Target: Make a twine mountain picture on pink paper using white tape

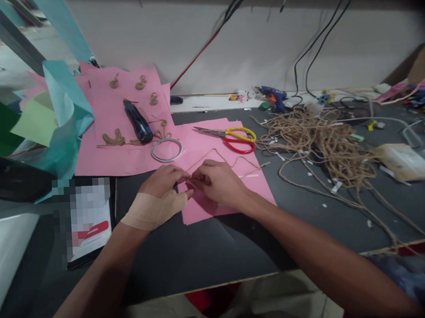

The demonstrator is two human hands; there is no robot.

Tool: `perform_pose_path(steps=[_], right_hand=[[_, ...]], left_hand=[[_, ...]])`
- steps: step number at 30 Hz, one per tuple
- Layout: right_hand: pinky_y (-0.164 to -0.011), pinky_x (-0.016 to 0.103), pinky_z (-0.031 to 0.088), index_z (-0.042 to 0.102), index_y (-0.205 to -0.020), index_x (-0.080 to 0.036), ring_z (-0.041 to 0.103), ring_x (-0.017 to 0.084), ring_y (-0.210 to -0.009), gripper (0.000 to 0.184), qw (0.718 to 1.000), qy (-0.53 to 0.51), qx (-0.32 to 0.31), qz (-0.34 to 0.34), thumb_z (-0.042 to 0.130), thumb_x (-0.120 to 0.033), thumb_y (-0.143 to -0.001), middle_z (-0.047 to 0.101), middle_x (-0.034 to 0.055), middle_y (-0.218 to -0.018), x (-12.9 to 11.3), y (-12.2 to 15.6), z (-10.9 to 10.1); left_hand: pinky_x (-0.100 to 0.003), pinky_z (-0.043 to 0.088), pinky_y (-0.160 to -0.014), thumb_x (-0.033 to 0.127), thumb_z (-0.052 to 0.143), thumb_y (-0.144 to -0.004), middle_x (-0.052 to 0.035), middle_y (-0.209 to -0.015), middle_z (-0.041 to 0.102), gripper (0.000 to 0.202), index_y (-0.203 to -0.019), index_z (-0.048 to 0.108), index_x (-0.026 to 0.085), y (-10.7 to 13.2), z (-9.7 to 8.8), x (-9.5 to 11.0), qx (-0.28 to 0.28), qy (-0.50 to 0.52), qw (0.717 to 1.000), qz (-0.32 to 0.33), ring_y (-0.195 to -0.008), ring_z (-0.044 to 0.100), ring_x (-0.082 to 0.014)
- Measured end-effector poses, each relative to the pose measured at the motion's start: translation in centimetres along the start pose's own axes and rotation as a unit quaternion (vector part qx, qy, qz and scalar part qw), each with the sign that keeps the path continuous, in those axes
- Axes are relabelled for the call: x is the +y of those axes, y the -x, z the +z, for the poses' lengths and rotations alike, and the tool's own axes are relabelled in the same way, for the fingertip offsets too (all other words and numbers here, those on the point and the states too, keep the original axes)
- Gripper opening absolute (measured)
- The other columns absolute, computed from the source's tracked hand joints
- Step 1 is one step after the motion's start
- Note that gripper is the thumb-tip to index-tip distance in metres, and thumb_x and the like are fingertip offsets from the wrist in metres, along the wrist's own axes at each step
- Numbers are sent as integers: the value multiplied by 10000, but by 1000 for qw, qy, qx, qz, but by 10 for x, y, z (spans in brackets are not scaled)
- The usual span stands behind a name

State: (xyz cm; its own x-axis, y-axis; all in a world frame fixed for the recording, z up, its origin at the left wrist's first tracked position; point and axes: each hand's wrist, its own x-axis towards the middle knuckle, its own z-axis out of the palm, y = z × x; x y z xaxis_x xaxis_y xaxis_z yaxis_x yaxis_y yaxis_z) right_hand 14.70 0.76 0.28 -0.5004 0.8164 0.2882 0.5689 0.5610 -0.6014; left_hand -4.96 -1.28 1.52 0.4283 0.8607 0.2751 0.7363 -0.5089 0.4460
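My left hand point(162, 190), wrapped in a tan bandage across the palm, and my right hand point(219, 182) meet over a pink paper sheet point(232, 196). Both pinch a thin jute twine piece point(215, 151) where it starts, at their fingertips. The twine runs up in a bent loop over the pink sheet and ends near the sheet's right edge. Both hands rest on the paper with fingers curled.
A tape ring point(167, 149), a blue utility knife point(138, 121) and small twine shapes point(113, 138) lie on pink sheets behind. Yellow-and-red scissors point(238, 138) are to the right, then a tangled twine pile point(315, 144), a glue gun point(273, 98) and a phone point(89, 222).
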Motion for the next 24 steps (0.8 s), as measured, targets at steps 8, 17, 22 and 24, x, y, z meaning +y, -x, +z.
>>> perform_pose_path(steps=[8,17,22,24], right_hand=[[-613,256,309,733,-889,-161,488,106,-669,173,1000,-4,-19,8,622,-290,-924,579,21,-790,-5,-1,4],[-600,259,305,727,-813,-161,471,102,-636,195,999,6,-39,26,629,-297,-913,583,23,-773,-8,-1,1],[-604,255,319,754,-848,-168,501,108,-654,158,998,-10,-34,49,650,-278,-896,618,31,-780,-10,-2,2],[-602,251,323,760,-846,-173,511,107,-656,147,998,-18,-30,59,662,-275,-885,624,28,-780,-10,-2,2]], left_hand=[[-384,525,-886,213,704,-773,-51,-1005,692,222,-992,673,201,-1,-5,3,-16,2,1000,-21,-983,634,-227],[-368,537,-855,220,747,-783,-52,-978,685,180,-949,678,206,3,-12,7,-3,-12,1000,-2,-952,640,-217],[-369,544,-856,234,789,-762,-71,-1010,684,176,-903,696,184,3,-14,7,15,-20,999,20,-961,638,-222],[-363,551,-835,242,802,-756,-76,-1013,681,178,-890,705,178,3,-14,7,14,-20,999,26,-959,639,-222]])
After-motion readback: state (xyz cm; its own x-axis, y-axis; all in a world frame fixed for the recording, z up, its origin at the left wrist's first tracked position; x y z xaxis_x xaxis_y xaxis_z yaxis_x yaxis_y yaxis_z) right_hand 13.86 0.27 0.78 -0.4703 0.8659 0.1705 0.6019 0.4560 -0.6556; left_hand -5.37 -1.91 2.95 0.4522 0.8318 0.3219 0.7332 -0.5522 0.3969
